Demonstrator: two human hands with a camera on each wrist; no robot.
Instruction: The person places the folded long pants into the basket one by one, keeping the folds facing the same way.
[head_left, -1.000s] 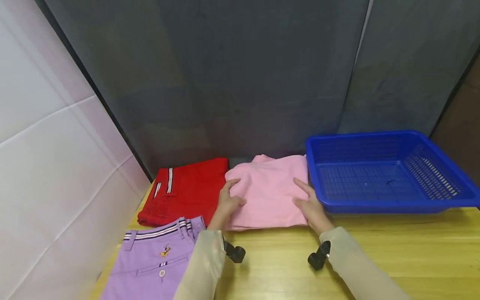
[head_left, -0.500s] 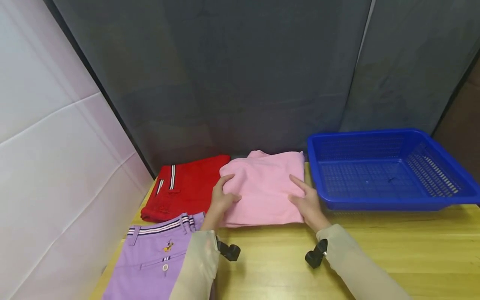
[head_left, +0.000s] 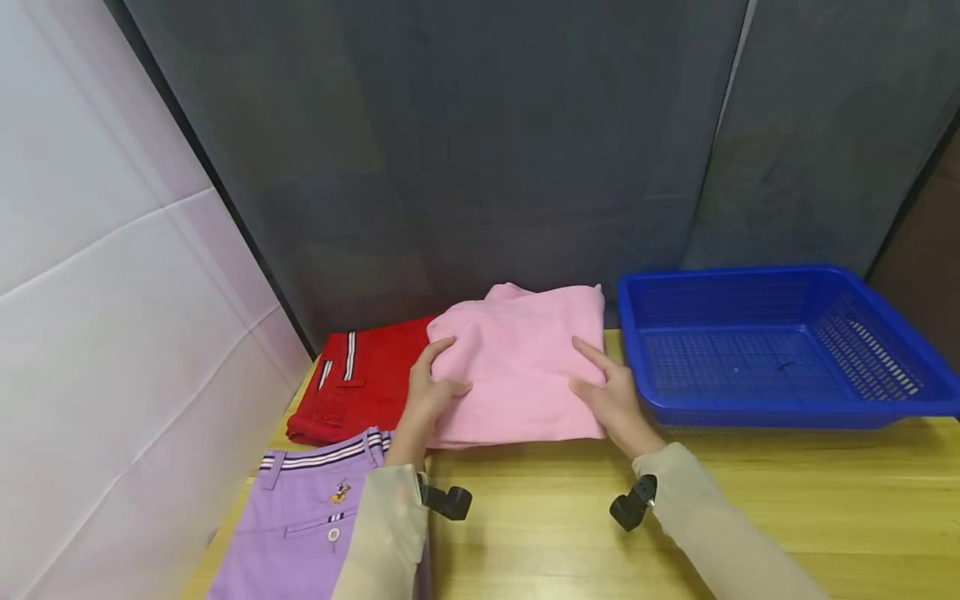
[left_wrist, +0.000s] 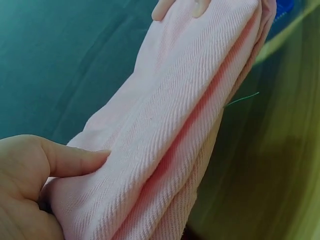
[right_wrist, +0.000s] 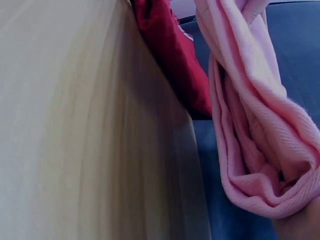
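The folded pink garment is lifted off the worktop: the right wrist view shows its layered edge hanging clear of the wood, with the red shorts behind it. The left hand has its grip closed on the garment's nine o'clock edge, thumb on top and fingers curled under. The right hand holds the three o'clock edge the same way, fingers spread over the top face. In the left wrist view the thumb presses into the stacked folds, so the bundle looks held firm and still neatly folded.

As I judge it, the folding of this piece is finished and it is being carried as a stack. It hangs at about twelve o'clock from the person, partly over the red shorts, with the blue basket just beside it at three o'clock and holding no clothes. The purple shorts lie at eight o'clock, flat and waistband up. Left to do: setting the pink piece down somewhere, and the red and purple pieces remain outside the basket
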